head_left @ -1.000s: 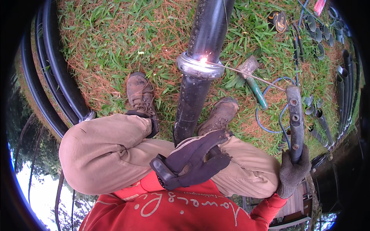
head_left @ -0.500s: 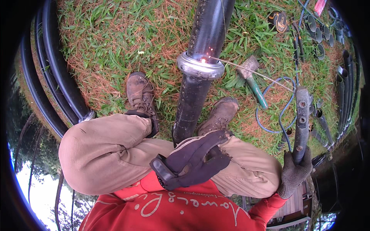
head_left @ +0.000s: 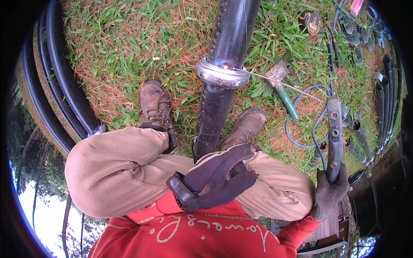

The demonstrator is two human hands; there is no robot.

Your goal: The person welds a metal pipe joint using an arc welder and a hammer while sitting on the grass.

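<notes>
My right hand (head_left: pixel 330 195), in a grey knit glove, is wrapped round the handle of a dark welding electrode holder (head_left: pixel 334 139). A thin welding rod (head_left: pixel 286 82) runs leftward from its top end to a silver metal collar (head_left: pixel 220 76) on a black pipe (head_left: pixel 234 28). A small bright glow sits at the rod's tip, where the collar's upper rim meets the pipe. My left hand (head_left: pixel 215 178), in a dark padded glove, rests by my right thigh. Its thumb and fingers are apart with nothing visible between them.
On the grass right of the pipe lies a hammer-like tool (head_left: pixel 286 101) with a green handle. A blue cable (head_left: pixel 297 142) loops nearby, and a tape measure (head_left: pixel 312 22) lies farther off. Long black pipes (head_left: pixel 71 73) lie at left, and several pipe pieces (head_left: pixel 357 56) at right. My boots flank the pipe.
The rod's tip has shifted slightly left and down along the joint, and the holder's top end has tipped a little left. The sparks have faded. My left hand stays put.
</notes>
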